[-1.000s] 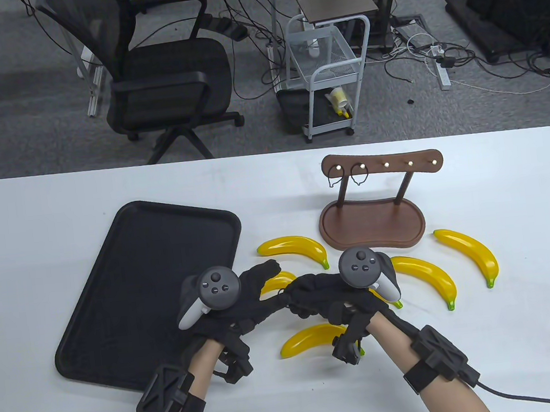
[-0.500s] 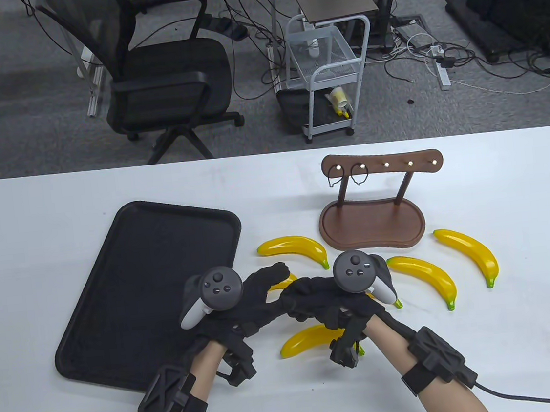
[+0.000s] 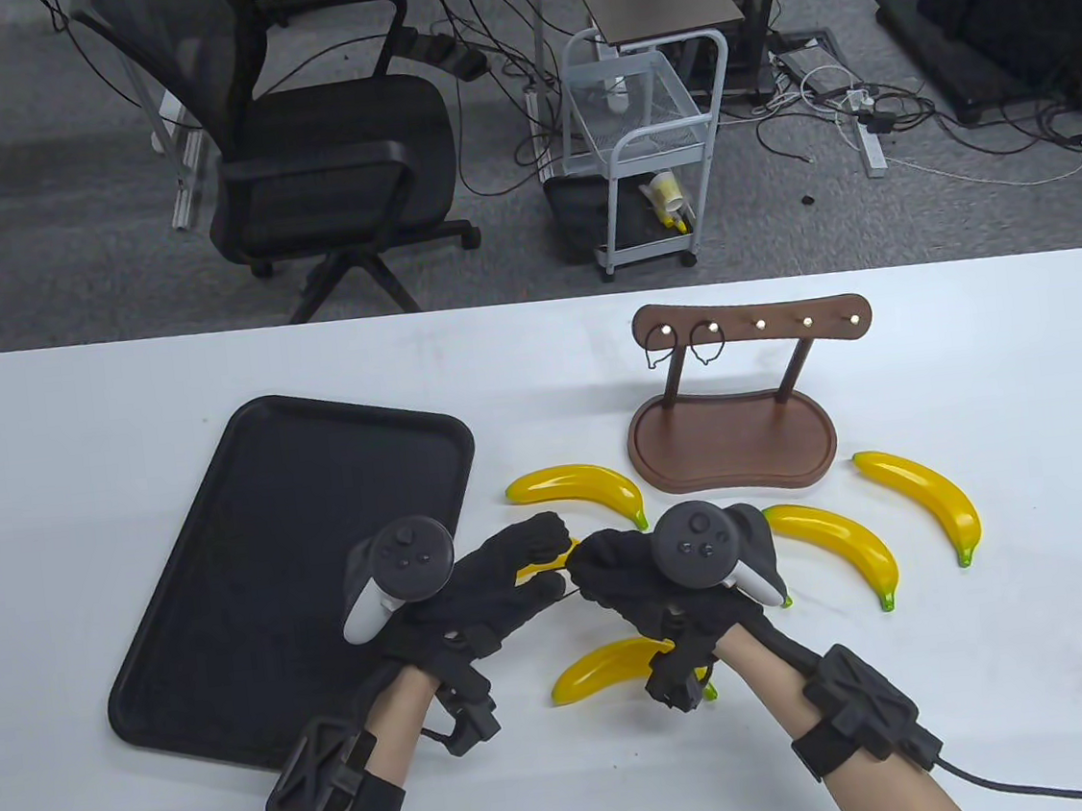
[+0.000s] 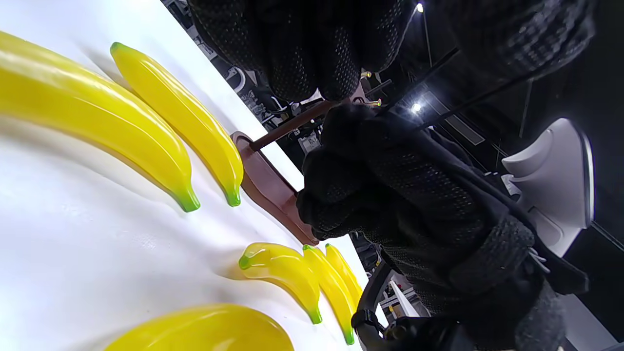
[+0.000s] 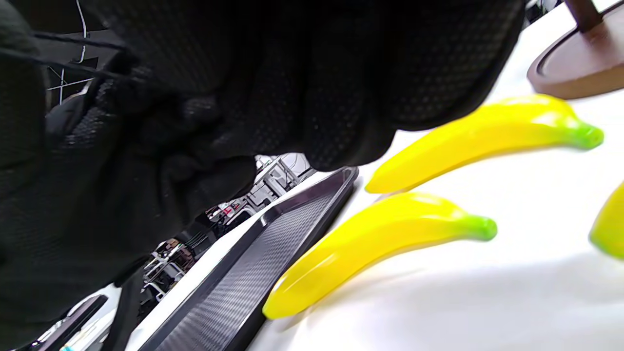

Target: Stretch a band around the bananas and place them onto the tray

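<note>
Both hands' (image 3: 497, 584) (image 3: 650, 573) curled fingers stretch band (image 4: 441, 58); bananas (image 3: 577, 491) lie crosswise, green tips right.

Yellow bananas (image 3: 576, 485) with green tips are seen at centre right. A black tray (image 3: 232, 592) with a fine textured floor lies left; a brown wooden stand (image 3: 732, 434) upper right, on a white table (image 3: 70, 426).

1. The left hand (image 3: 493, 589) reaches forward and to the right, palm down, fingers curled at the tips, its tracker (image 3: 402, 575) on the back.
2. The right hand (image 3: 651, 577) angles in toward the left, fingers bent.
3. The two sets of fingertips meet between the hands; what they pinch cannot be made out.
4. Both forearms come in from the near edge, each with a strapped wrist unit.
</note>
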The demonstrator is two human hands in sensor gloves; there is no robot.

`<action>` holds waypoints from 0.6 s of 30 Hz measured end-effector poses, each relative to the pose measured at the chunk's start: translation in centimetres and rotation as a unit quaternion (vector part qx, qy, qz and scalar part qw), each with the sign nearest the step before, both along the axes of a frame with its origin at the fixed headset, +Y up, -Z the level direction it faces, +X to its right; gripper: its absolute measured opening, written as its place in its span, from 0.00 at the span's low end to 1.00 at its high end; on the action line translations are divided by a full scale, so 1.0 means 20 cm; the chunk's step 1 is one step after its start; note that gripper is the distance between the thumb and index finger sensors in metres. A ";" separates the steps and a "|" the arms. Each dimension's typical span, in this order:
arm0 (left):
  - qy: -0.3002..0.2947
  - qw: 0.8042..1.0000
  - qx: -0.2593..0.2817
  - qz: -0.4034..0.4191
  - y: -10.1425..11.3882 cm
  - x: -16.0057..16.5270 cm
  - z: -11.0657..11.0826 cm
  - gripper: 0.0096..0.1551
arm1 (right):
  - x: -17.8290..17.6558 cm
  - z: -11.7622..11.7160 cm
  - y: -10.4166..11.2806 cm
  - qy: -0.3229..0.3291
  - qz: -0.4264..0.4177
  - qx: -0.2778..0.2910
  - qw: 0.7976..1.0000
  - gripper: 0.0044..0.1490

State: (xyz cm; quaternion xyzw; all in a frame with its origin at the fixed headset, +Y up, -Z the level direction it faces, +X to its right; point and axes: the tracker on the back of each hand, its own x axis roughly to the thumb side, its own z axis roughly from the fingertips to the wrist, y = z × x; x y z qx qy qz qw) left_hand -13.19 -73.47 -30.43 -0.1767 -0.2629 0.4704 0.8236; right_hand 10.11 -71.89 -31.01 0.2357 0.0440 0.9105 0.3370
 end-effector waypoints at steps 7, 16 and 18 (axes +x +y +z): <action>-0.003 0.999 -0.023 0.044 0.00 -0.02 -0.01 0.45 | 0.03 -0.01 0.03 -0.033 -0.006 0.025 0.999 0.24; -0.021 0.997 -0.045 0.062 0.00 -0.01 -0.01 0.43 | 0.05 -0.01 0.04 -0.059 -0.019 0.040 0.997 0.24; -0.024 0.997 -0.046 0.061 0.00 0.00 -0.01 0.42 | 0.06 -0.02 0.04 -0.063 -0.023 0.041 0.997 0.24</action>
